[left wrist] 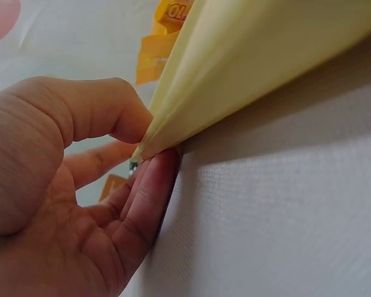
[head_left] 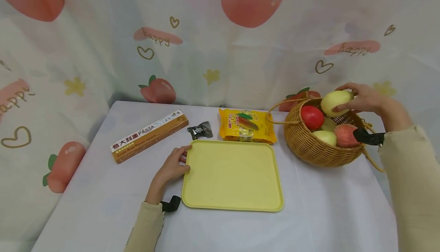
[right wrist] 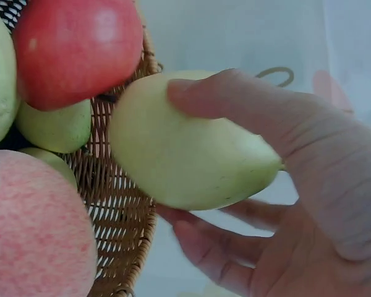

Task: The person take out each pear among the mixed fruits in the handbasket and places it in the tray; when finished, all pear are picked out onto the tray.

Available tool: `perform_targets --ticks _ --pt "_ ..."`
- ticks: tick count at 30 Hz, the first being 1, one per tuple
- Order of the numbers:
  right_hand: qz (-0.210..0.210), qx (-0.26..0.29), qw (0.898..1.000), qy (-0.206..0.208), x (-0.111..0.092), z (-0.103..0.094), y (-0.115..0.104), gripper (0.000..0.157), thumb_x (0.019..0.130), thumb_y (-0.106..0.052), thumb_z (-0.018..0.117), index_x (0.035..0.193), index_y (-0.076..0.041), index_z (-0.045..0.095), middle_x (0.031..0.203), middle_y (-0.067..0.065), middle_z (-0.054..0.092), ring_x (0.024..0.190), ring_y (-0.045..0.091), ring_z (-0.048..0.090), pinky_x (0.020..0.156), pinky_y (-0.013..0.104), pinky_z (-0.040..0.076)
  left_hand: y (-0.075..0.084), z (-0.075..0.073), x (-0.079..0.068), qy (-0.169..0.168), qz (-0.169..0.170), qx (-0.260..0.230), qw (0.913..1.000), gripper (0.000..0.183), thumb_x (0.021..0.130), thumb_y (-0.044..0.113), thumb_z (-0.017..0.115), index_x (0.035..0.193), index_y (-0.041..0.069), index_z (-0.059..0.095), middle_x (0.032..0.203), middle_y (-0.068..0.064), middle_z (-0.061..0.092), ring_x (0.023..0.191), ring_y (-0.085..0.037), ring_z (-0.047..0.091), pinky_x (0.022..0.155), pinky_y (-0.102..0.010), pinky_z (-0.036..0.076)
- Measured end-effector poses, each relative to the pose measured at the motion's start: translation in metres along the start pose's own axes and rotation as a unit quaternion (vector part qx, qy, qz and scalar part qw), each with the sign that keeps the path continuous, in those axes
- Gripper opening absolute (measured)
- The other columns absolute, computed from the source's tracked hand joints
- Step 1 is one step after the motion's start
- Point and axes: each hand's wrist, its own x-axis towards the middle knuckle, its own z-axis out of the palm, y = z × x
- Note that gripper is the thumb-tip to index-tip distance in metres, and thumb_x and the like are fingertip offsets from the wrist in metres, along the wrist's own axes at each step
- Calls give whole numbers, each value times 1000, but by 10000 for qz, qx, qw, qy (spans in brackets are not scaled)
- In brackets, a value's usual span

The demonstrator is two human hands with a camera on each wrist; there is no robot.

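A pale yellow-green pear (right wrist: 191,148) is gripped in my right hand (head_left: 366,98), thumb on one side and fingers round the other. It is over the back rim of a wicker basket (head_left: 311,153). Inside the basket lie a red fruit (head_left: 312,117), a pink speckled fruit (head_left: 346,135) and pale green fruit (head_left: 324,138). At the left, my left hand (head_left: 172,165) pinches the edge of a yellow rectangular tray (head_left: 233,175), thumb above and fingers below in the left wrist view (left wrist: 105,173). The tray holds nothing.
Behind the tray lie a yellow snack bag (head_left: 245,125) and a small black wrapped packet (head_left: 200,130). A long pasta box (head_left: 149,136) lies slanted at the back left. A patterned curtain (head_left: 206,53) hangs close behind the table's back edge.
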Motion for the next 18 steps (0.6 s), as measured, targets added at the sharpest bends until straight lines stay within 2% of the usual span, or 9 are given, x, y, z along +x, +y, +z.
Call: perform_targets --ticks 4,9,13,18 --pt "19 15 9985 553 -10 7 -4 80 83 -42 76 141 -1 38 124 36 45 99 44 50 69 40 44 1 1 0 29 -70 24 10000 72 74 -1 69 143 6 49 112 -14 52 96 -24 57 84 -38 47" --pt "-27 390 9895 1392 -22 22 -10 81 82 -44 76 141 -1 41 130 34 44 111 47 44 73 43 39 2 1 -1 5 -39 4 10000 73 74 -1 70 143 5 49 111 -15 52 95 -24 56 84 -38 47" --pt "-100 724 9792 1894 -29 37 -21 79 82 -43 77 139 -1 43 128 25 48 101 35 50 66 31 42 1 1 -1 52 -53 56 10000 73 73 0 69 143 5 48 111 -14 52 95 -24 57 84 -38 47" --pt "-234 1202 9634 2385 -37 56 -37 68 81 -38 80 131 -4 48 115 10 52 76 8 55 57 18 45 1 2 0 128 -18 63 9999 72 73 0 70 143 5 50 110 -13 53 95 -24 59 83 -37 49"
